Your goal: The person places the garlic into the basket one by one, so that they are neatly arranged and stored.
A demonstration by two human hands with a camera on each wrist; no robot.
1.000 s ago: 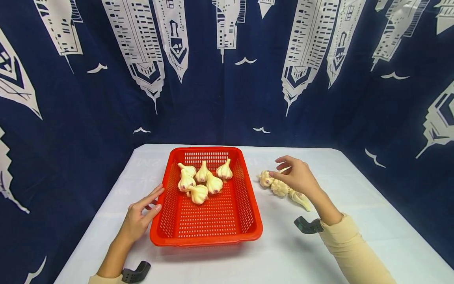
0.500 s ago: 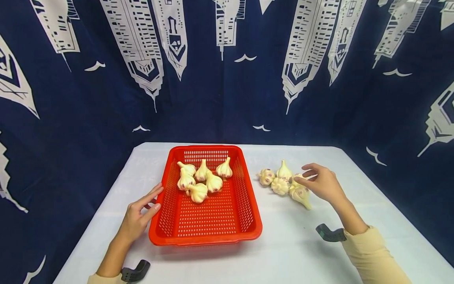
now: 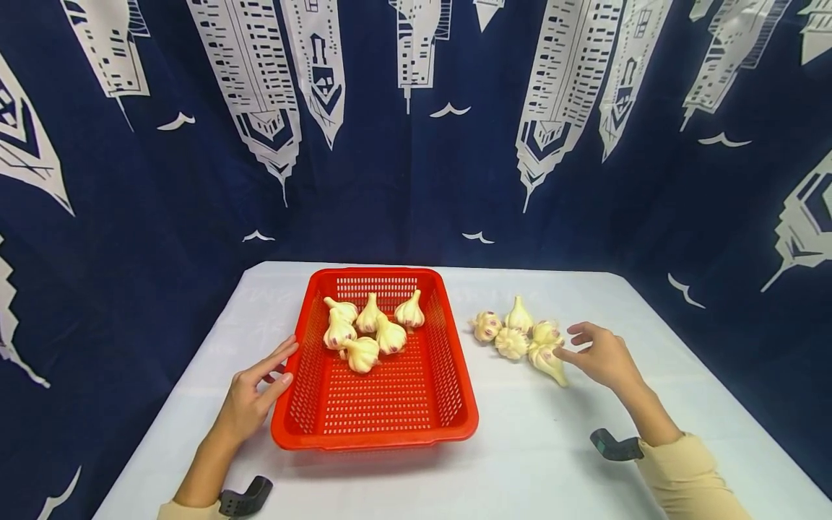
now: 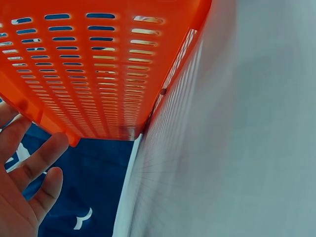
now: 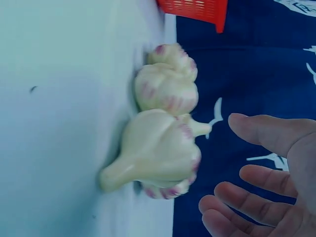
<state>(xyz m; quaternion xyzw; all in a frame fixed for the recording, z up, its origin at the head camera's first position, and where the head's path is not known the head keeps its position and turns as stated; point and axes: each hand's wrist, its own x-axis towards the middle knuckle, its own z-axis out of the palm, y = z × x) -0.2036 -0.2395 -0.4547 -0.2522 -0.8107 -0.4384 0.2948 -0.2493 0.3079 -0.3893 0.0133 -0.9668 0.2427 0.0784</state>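
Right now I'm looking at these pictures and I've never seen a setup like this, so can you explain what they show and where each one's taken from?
There's no machine here, just a person's two bare hands. The wide picture comes from a camera worn on the head, looking forward and down. The two closer ones come from cameras worn on the wrists, one for each hand.

On a white table is a red basket with six garlic bulbs in it. To its right lie five more bulbs. A dark blue patterned cloth hangs behind.

The left hand is at the basket's left edge and seems to touch it. The right hand is beside the loose bulbs, fingers apart, holding nothing.
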